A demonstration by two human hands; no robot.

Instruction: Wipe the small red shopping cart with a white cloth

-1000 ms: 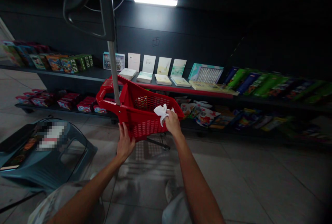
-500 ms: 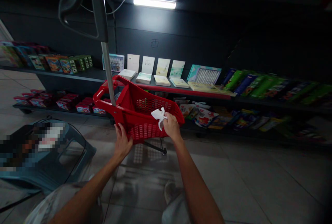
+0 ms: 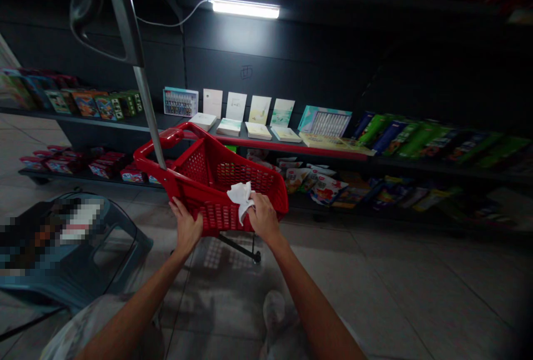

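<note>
A small red shopping cart (image 3: 187, 185) with perforated plastic walls stands before me, tilted across my view. My left hand (image 3: 187, 229) lies against the rear of its near side, fingers stretched and thumb apart. In my right hand (image 3: 264, 215) a crumpled white cloth (image 3: 241, 196) is pinched, held at the top edge of the cart's near wall. Its loose end hangs down over the outside of the basket. From the cart's handle end rises a metal pole (image 3: 147, 110) with a dark looped grip (image 3: 106, 18) near its top.
Behind the cart runs a dark shelf with books (image 3: 258, 129), boxed pen sets (image 3: 327, 121) and green and blue packs (image 3: 400, 135). Snack bags (image 3: 327, 188) lie on the lower shelf. A blue-grey plastic stool (image 3: 120, 238) stands at left. A tube light (image 3: 245, 8) shines above.
The cart and its pole have shifted left and tipped slightly. Both hands have moved left and a little down with it, the cloth still in my right hand.
</note>
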